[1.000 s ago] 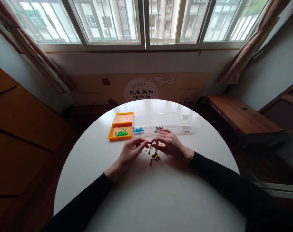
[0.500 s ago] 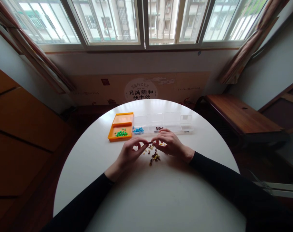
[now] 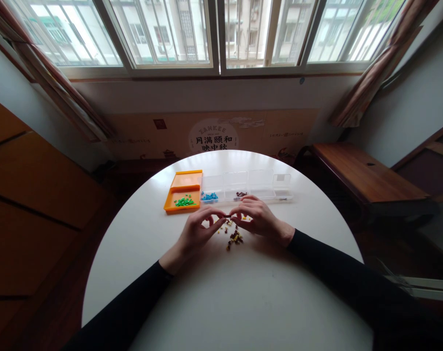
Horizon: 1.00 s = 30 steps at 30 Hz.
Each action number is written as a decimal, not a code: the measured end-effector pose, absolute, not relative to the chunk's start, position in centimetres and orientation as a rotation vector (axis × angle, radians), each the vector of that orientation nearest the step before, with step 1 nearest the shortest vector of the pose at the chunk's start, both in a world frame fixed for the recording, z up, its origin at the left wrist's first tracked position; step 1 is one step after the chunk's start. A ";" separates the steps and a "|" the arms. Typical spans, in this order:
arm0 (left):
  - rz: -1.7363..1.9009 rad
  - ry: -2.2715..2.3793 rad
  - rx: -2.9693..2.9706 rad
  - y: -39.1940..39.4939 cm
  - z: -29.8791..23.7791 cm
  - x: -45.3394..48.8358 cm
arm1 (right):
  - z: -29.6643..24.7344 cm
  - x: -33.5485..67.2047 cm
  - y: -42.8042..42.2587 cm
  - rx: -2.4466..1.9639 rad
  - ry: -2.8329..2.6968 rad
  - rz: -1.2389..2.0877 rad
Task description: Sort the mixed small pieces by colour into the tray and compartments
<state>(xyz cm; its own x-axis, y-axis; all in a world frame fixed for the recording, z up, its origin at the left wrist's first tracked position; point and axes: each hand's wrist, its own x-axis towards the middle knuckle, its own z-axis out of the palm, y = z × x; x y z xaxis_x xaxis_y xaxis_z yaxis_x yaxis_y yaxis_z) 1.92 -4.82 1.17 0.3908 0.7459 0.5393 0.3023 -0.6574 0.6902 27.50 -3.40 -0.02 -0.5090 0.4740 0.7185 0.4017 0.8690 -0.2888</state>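
Both hands meet over the round white table [image 3: 243, 302], just past its middle toward twelve o'clock, and a small dark piece [image 3: 227, 216] sits between them. The left hand [image 3: 195, 233] pinches one end with thumb and forefinger pressed together, and the right hand [image 3: 260, 219] pinches the other end the same way, its other fingers loosely curled. Whether this is one piece or two joined is too small to tell. At six o'clock from it, just below the fingertips, a loose heap of brown and yellow pieces [image 3: 234, 236] lies mixed on the tabletop. At eleven o'clock from the hands an orange tray [image 3: 182, 183] holds a cluster of green pieces [image 3: 183, 201] in its near half. At twelve o'clock stands a long clear box [image 3: 260, 178] with compartments: blue pieces [image 3: 209, 196] in the leftmost, dark brown pieces [image 3: 240, 194] in the next, and those toward one o'clock too faint to read. Judging by how things lie, the green and blue are put away and some brown too, while the small mixed heap and the piece in the fingers are what is left, with no yellow visible in any compartment
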 end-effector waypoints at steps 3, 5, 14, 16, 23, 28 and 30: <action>1.211 0.883 2.164 -4.8 1.2 1.9 | 0.0 27.5 -3.4 -0.620 -2.155 0.101; 1.209 0.876 2.168 -4.9 1.2 1.9 | 0.0 27.5 -3.4 -0.617 -2.153 0.102; 1.188 0.961 2.167 -4.7 1.0 1.8 | 0.2 27.5 -3.3 -0.669 -2.143 0.119; 1.180 0.986 2.176 -4.7 1.1 1.7 | 0.0 27.6 -3.0 -0.716 -2.105 0.116; 1.064 0.972 2.300 -4.8 1.3 1.5 | -0.9 29.0 -1.4 -1.142 -1.812 -0.001; 1.039 0.997 2.346 -4.6 1.2 1.4 | -1.4 29.5 -0.9 -1.290 -1.774 -0.012; 1.024 1.001 2.392 -4.5 1.2 1.2 | -1.4 29.4 -1.0 -1.288 -1.794 0.036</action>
